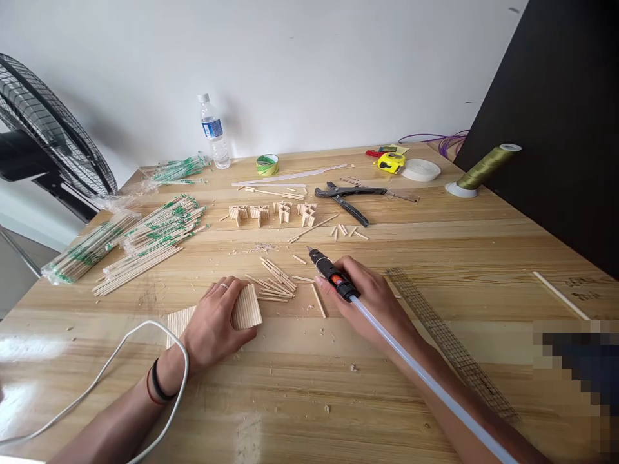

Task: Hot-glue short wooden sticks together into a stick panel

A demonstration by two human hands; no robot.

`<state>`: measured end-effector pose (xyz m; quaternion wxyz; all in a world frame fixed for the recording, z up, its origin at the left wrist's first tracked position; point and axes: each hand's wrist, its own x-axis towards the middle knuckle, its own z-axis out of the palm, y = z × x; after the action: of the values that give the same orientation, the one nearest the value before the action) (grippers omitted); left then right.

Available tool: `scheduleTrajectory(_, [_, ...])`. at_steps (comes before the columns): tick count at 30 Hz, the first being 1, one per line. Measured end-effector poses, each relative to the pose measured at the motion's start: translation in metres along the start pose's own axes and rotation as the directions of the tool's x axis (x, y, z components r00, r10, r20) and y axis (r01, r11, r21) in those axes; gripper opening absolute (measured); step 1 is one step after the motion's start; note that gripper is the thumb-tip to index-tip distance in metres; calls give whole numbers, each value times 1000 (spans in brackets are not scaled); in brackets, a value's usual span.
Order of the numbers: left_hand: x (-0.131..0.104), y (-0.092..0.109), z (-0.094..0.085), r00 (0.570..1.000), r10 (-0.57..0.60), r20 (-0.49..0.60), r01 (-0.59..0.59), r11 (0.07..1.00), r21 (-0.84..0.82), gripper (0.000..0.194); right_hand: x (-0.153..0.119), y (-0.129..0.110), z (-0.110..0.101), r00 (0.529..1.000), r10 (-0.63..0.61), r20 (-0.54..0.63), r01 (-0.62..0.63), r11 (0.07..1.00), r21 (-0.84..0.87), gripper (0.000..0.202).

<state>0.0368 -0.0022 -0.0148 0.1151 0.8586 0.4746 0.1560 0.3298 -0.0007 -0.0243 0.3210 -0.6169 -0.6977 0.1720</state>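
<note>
My left hand (220, 322) is closed around a panel of wooden sticks laid side by side (247, 308), near the table's front left. Part of that panel is hidden beneath my palm and fingers. In my right hand (365, 293) is a black hot glue gun (333, 274), its nozzle pointing away toward the back of the table. A long clear glue stick (411, 367) runs out of the gun's rear along my forearm. Between my hands lie loose cut sticks (280, 278). Farther back stand several small stick-built pieces (283, 212) in a row.
Wrapped stick bundles (155, 232) lie left, near a fan (53, 122). A water bottle (213, 135), tape roll (267, 165), cutter (345, 196), tape measure (391, 162) and thread spool (488, 169) are behind. A clear ruler (445, 335) lies right; a white cable (181, 386) loops over my left wrist.
</note>
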Motion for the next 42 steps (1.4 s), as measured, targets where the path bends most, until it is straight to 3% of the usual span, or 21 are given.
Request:
scheduleTrajectory(4, [-1,4,0,999,11,49,-8,998,-60,58,5,17,1,998,-39,-56,35,997,-63,16])
scheduleTrajectory(9, [-1,6,-3,995,29,95,-16,991,-132,60,9,28,5,994,-67,-89,60,995,-79,25])
scheduleTrajectory(22, [0,10,-6,998,6,68,1,994,-108,56,16,51,0,990,-66,-123,40,978,-205,31])
scheduleTrajectory(26, [-1,8,-3,999,-22,23,23,999,-43,53,15,44,-4,986,-88,-143,49,965,-259,28])
scheduleTrajectory(29, [-1,7,-2,998,-54,22,55,998,-24,50,12,24,-7,962,-179,-207,127,962,-242,19])
scheduleTrajectory(32, [-1,8,-2,996,-69,47,72,996,-47,52,3,-4,-4,953,-291,-87,286,956,-61,13])
scheduleTrajectory(36, [-1,10,-3,997,-63,51,67,994,-90,52,-14,-32,13,885,-452,110,452,891,25,24])
scheduleTrajectory(39, [-1,12,-4,998,-52,46,57,992,-115,52,-21,-37,26,864,-459,206,472,881,-17,38])
scheduleTrajectory(42, [-2,15,-5,999,-36,41,40,992,-118,53,-22,-35,34,877,-427,221,447,893,-49,29])
